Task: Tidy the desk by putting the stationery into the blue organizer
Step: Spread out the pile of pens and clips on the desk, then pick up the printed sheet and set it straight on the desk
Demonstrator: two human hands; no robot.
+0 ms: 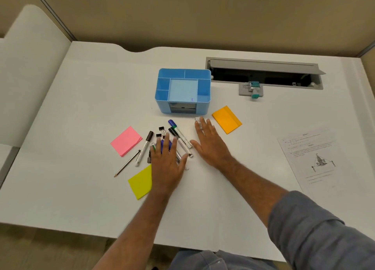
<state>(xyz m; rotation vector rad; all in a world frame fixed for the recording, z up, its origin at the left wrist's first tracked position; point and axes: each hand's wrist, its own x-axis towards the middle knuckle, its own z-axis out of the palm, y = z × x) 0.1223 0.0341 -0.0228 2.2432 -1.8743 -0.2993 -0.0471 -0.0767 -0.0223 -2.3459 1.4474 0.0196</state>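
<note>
1. Blue organizer (183, 91) upright on the white desk (81, 107), all compartments open to the top, small drawer slot in its near face.
2. Near side of the organizer, toward the person: heap of markers (181, 137) and black binder clips (161, 129), some crossing each other.
3. Left hand (167, 164) flat on that heap, fingers straight and slightly spread, gripping nothing; blue object partly hidden beneath the fingers.
4. Right hand (211, 146) flat on the desk just right of the heap, fingers straight and spread, holding nothing; small clear item touching the fingertips, too blurred to name.
5. Left of the heap: white marker with dark cap (144, 148), pencil (127, 163), pink sticky notes (125, 141).
6. Yellow sticky notes (141, 181) partly under the left hand.
7. Orange sticky notes (226, 119) just right of the organizer's near corner.
8. Printed sheet (312, 156) well right of the organizer.
</note>
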